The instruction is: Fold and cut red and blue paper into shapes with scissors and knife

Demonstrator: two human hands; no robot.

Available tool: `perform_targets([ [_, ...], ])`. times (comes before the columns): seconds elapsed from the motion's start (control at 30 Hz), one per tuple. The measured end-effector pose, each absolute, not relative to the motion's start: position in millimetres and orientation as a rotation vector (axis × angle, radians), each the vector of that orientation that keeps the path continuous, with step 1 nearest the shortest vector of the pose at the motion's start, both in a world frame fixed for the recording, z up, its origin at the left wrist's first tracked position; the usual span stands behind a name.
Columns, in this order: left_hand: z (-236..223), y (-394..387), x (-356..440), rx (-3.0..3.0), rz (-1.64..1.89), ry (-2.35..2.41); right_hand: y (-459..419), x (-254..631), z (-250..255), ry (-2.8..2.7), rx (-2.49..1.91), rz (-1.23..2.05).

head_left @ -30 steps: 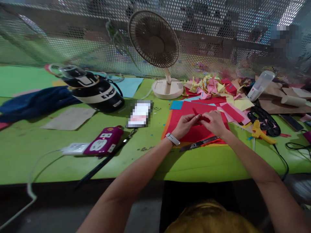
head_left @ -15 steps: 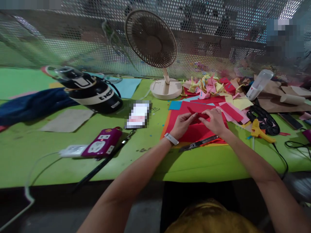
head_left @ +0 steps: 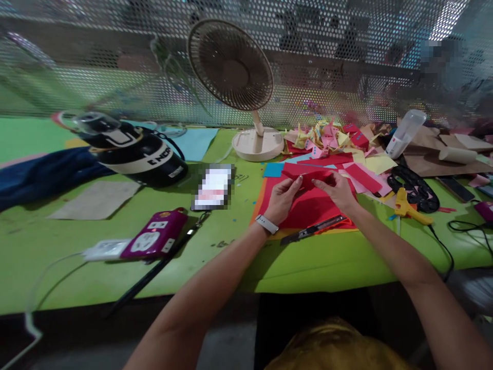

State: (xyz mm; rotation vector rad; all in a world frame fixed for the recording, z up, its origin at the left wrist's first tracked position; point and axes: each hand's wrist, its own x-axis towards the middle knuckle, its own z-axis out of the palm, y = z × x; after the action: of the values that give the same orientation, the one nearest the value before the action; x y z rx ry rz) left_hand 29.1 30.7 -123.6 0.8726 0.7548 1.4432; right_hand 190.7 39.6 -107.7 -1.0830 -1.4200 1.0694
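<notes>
Between my two hands is a small piece of red paper (head_left: 308,179), pinched at both sides. My left hand (head_left: 283,199), with a pale band on the wrist, grips its left part between thumb and fingers. On the other side my right hand (head_left: 338,191) pinches the right part. Its exact folds are hard to make out against the red sheets (head_left: 319,210) lying beneath. A utility knife (head_left: 311,229) rests along the front edge of those sheets, below my hands. An orange sheet (head_left: 259,203) peeks out under the red ones.
Behind lies a heap of yellow and pink folded paper pieces (head_left: 327,137). A yellow glue gun (head_left: 410,209), black roll-like object (head_left: 416,189) and clear bottle (head_left: 406,133) are rightward. A fan (head_left: 258,144), phone (head_left: 213,186), purple power strip (head_left: 156,234) and black flask (head_left: 144,156) stand leftward.
The red paper looks more opened out, with a wider face showing between my hands. My thumbs have shifted slightly along it. The whole view has swung a little to the right.
</notes>
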Motion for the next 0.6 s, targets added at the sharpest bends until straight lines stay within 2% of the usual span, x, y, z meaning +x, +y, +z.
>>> perform_targets([
  [0.6,-128.7,32.4,27.4,0.890,1.416,0.697,41.3,188.6,-107.0,-1.245,-1.044,1.239],
])
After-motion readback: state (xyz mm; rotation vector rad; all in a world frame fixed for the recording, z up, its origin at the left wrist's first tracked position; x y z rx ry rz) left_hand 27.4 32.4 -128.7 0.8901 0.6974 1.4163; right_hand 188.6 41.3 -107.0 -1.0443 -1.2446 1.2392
